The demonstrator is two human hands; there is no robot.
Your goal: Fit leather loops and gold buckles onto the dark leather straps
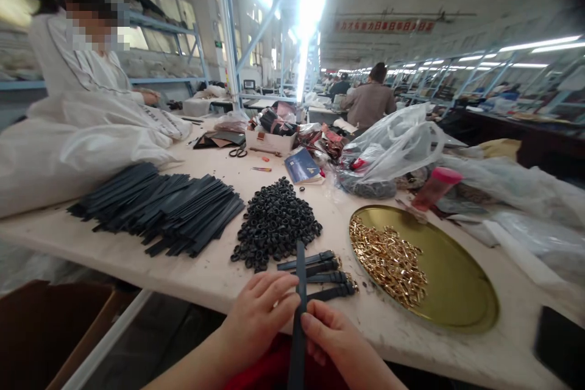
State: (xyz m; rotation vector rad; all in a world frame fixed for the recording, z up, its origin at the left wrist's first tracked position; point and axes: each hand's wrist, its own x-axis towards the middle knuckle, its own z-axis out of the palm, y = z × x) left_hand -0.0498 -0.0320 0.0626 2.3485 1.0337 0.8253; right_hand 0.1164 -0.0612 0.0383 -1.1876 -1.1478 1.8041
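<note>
Near the table's front edge, a dark strap (pixel 299 317) stands lengthwise between my two hands. My left hand (pixel 265 311) pinches it from the left, and my right hand (pixel 331 335) grips it from the right a little lower. Just beyond, several dark straps with gold buckles (pixel 331 277) lie side by side. A heap of small black loops (pixel 276 222) sits behind them. Many flat dark strips (pixel 159 207) are piled to the left. On the right, gold metal pieces (pixel 388 259) cover the left part of an oval gold tray (pixel 466 292).
A white sack (pixel 82 140) covers the table's left end. Farther back are scissors (pixel 238 152), a blue booklet (pixel 302 166), a white box (pixel 269 141), plastic bags (pixel 395 143) and a pink-lidded jar (pixel 436 187). A person in white stands at the back left.
</note>
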